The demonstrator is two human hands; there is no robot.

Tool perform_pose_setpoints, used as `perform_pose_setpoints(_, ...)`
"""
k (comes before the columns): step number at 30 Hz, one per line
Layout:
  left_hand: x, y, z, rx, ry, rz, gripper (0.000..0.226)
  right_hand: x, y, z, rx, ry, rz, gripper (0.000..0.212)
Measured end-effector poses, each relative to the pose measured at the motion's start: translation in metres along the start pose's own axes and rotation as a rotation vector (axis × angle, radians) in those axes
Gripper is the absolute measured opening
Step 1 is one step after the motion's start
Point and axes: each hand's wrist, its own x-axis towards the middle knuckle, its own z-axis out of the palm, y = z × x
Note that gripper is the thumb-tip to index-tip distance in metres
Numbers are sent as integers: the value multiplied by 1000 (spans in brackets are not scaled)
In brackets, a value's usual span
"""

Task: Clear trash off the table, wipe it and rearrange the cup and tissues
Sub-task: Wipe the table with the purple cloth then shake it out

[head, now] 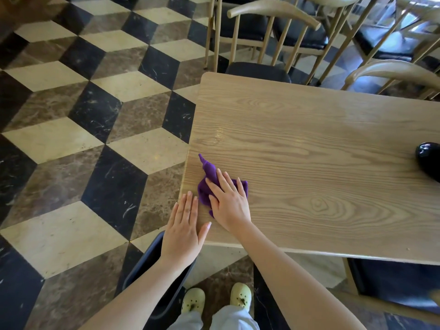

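Purple cloth [215, 184] being pressed flat under the open right hand [228, 203], near the table [309, 144] corner; left hand [183, 232] resting open, empty, on the table edge just beside. Probably worth sweeping outward toward the wet streak [217, 136], keeping pressure even. Dark glossy object [428, 160], possibly the cup, sitting at the table's far right; tissues not showing.

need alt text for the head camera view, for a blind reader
A person's right hand presses a purple cloth flat on a wooden table near its left corner, while the left hand rests open on the table's edge. A dark bin stands below on a checkered floor.
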Motion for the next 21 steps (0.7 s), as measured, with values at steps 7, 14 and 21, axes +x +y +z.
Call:
perform_pose_setpoints(7,0,1,1,-36,30,-7,76,-45,25,-10,-30,19,35,44)
perform_pose_setpoints(14,1,-3,13,-8,29,-3,80,-51,97,-39,-27,109,297,45)
perform_pose_setpoints(21,3,-5,16,-27,-6,-24,84,-67,179,-71,-10,181,512,43)
